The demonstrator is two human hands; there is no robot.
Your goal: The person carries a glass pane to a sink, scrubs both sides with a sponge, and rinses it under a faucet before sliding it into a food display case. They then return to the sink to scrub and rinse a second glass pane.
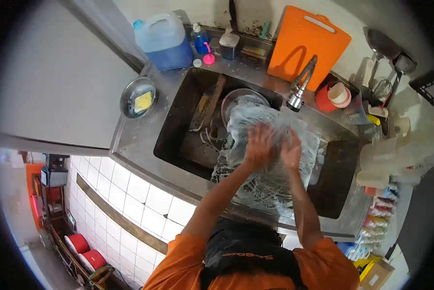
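A wide, flat sheet [265, 191] thick with white suds lies across the sink, bridging its middle; its material I cannot make out under the foam. My left hand [260, 147] lies flat on the foam with fingers stretched out. Just beside it, my right hand [290, 151] rests on the same soapy surface, its fingers extended and a little blurred. Behind the sheet a round metal bowl [232, 99] sits partly hidden in the left basin [178, 130]. The tap [295, 100] hangs right above the sheet's far edge.
A metal bowl with a yellow sponge [143, 101] stands left of the sink. Along the back are a blue-liquid jug [166, 46], soap bottles [200, 38] and an orange cutting board [308, 46]. Red cups [330, 99], ladles [403, 64] and clear containers [379, 157] crowd the right.
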